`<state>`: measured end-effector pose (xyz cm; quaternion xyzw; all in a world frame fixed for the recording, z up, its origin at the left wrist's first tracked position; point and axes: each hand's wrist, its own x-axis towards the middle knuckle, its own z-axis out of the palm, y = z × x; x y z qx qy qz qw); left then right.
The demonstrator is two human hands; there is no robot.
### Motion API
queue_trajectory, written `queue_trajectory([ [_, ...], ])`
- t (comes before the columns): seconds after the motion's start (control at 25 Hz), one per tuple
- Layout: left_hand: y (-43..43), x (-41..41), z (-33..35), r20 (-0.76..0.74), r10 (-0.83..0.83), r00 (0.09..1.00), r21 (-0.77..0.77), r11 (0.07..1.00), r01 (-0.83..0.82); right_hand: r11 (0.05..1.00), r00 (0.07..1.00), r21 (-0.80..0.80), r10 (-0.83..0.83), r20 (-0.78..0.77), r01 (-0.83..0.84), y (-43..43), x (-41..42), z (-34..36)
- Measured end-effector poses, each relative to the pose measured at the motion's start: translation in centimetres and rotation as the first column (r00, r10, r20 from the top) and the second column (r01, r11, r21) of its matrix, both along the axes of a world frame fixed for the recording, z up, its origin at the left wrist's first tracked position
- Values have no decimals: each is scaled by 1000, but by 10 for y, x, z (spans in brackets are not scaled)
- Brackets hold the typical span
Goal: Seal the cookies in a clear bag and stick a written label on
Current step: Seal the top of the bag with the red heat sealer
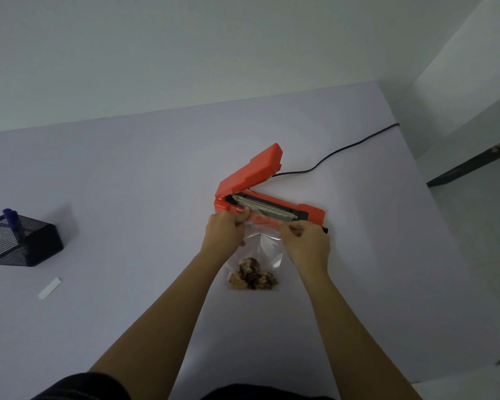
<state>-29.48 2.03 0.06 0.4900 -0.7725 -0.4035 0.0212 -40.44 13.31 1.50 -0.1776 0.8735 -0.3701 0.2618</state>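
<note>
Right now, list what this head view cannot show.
Head view:
- clear bag mouth: the left hand and right hand pinching it cover its corners.
- white label strip: too small to see any writing.
- black cord: leaves over the table's far edge, plug unseen.
- cookies: blurred, uncountable.

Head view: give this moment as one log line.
left hand pinches clear bag | right hand too | heat sealer open | cookies inside | label untouched

clear bag (264, 249) lies flat on the counter (127, 183), top edge up at the sealing strip of the orange heat sealer (272, 209), lid raised. cookies (253, 277), brown chunks, bunched at the bag's near end. white label strip (50, 288) lies flat, well left.
</note>
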Motion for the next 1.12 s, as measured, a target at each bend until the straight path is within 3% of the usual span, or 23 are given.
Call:
queue_trajectory([
  [0.12,0,0,-1,3,-11,1000,-1,1000,11,983,970,-169,24,-243,-67,-1,-4,13],
  [0.2,0,1,-1,2,-6,1000,0,1000,6,926,960,-323,113,-256,-195,-11,-5,27],
  [0.32,2,1,3,-6,4,1000,22,1000,-3,870,947,-418,152,-282,-264,-34,-8,46],
  [0.56,1,1,3,-17,13,1000,37,999,-12,783,895,-478,219,-389,-399,-78,2,64],
  [0.84,0,2,-1,5,32,999,74,997,-32,747,870,-475,289,-399,-466,-105,14,73],
  [0.96,-1,5,-3,-33,18,999,65,998,-16,802,914,-455,270,-302,-387,-79,-6,60],
  [1.12,-2,6,-5,-41,-2,999,60,998,4,972,982,-215,57,-178,-95,-14,-28,25],
])
